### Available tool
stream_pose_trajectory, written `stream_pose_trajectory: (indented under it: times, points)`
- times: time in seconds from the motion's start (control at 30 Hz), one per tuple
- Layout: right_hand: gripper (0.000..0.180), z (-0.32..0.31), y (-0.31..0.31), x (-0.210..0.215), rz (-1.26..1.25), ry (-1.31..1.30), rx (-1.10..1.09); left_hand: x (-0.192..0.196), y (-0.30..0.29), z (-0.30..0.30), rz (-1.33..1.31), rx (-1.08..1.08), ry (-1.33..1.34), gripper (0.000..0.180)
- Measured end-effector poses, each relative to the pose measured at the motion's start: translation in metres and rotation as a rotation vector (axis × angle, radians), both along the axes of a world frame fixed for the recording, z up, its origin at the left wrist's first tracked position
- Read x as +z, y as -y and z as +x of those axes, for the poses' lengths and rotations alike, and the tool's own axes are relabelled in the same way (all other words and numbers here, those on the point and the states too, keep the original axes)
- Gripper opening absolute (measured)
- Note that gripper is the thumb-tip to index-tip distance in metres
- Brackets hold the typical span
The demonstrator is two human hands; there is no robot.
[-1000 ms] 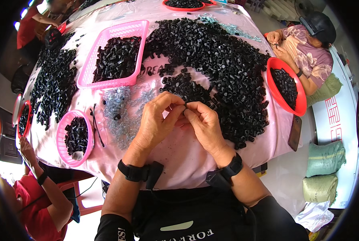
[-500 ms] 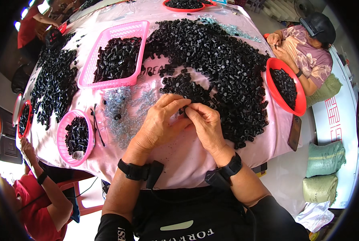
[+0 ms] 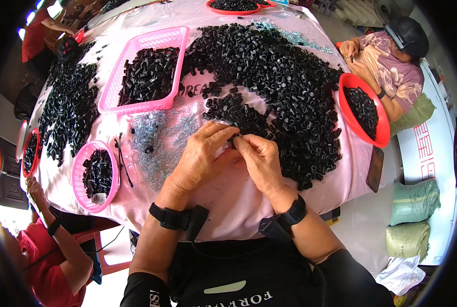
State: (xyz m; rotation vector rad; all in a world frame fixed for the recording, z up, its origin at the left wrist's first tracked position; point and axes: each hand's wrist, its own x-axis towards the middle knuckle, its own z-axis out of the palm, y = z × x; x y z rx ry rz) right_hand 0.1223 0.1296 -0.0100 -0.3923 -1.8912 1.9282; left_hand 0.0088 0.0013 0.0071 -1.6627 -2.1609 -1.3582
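My left hand (image 3: 202, 151) and my right hand (image 3: 260, 159) meet at the fingertips over the pink cloth. Both are closed in a pinch around a small black plastic part (image 3: 232, 140), mostly covered by the fingers. Right beyond them spreads a big heap of short black tubular parts (image 3: 290, 97), with a smaller cluster at my fingertips. Beside my left hand lies a scatter of small silvery springs (image 3: 157, 148). A pink rectangular basket (image 3: 105, 100) holding more black parts stands farther off to the left.
A round pink basket (image 3: 80, 192) of black pieces sits near left, with dark-framed glasses (image 3: 123, 161) beside it. At right are a red bowl (image 3: 345, 115) and a phone (image 3: 375, 169). A co-worker (image 3: 387, 77) sits at right, another person in red (image 3: 49, 256) at left.
My hands have shifted very slightly, the right fingers a little left, still pinched together. Little else differs.
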Motion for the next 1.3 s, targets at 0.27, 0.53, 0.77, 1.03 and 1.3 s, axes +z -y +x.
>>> stream_pose_trajectory:
  times: [0.27,0.53,0.77,1.03,1.3]
  points:
    - [0.029,0.0,0.001,0.003,0.018,-0.014,-0.022,0.002,0.002,0.001,-0.047,-0.035,0.025,0.045]
    - [0.032,0.001,0.0,0.005,0.01,-0.006,-0.015,0.002,0.001,0.005,-0.043,-0.015,0.096,0.042]
    - [0.033,0.004,0.001,0.009,-0.088,0.007,-0.007,0.001,0.001,0.001,-0.084,-0.034,0.07,0.042]
    - [0.029,0.003,-0.002,-0.001,-0.055,0.018,0.053,0.003,0.001,0.005,-0.019,0.015,0.091,0.045]
    - [0.03,0.004,0.002,0.007,-0.098,-0.008,0.029,0.003,0.0,0.005,0.011,-0.037,0.035,0.041]
